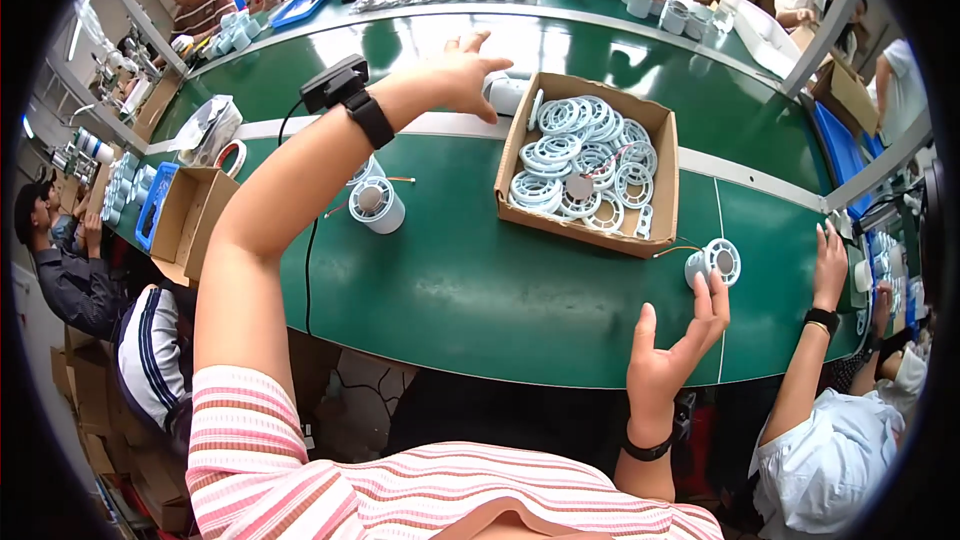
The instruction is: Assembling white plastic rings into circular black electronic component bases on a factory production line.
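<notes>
Reaching out over the green table, the left hand is spread open with nothing in it, just above a white part that it seems about to touch, though contact is unclear. At its 7 o'clock stands a white spool. At its 3 o'clock sits a cardboard box of white rings. The right hand is open, fingertips touching a white spool on its side at the box's 4 o'clock.
</notes>
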Tool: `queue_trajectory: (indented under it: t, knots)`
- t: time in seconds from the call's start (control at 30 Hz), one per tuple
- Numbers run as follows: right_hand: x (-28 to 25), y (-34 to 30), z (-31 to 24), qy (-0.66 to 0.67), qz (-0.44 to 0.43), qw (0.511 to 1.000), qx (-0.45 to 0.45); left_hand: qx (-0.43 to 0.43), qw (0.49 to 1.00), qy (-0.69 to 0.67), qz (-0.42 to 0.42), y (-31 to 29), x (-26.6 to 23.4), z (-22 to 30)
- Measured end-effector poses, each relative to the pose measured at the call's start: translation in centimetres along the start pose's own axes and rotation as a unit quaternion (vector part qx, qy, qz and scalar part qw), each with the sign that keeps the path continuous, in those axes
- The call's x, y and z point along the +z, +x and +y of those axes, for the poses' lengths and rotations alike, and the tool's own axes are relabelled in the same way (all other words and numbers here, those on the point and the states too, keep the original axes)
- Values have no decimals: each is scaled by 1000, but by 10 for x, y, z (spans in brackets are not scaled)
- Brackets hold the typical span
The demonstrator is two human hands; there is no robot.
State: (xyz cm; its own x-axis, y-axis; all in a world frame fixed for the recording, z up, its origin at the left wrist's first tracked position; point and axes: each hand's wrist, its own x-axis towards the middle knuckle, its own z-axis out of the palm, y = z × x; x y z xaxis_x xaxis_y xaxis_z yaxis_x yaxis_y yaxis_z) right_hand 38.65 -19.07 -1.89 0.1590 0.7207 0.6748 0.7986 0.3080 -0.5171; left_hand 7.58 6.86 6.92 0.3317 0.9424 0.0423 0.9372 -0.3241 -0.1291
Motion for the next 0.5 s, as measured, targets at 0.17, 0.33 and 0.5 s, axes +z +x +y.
queue_trajectory:
  t: [0.17,0.33,0.5]
  knots:
    - [2,-5,5,18,-4,1000,15,49,954,-280,-94,61,64,-28]
    - [1,3,3,17,-98,994,-47,-1,979,-200,-40,41,57,-15]
    - [5,3,5,26,-179,977,-117,-112,983,-144,-18,-9,16,-21]
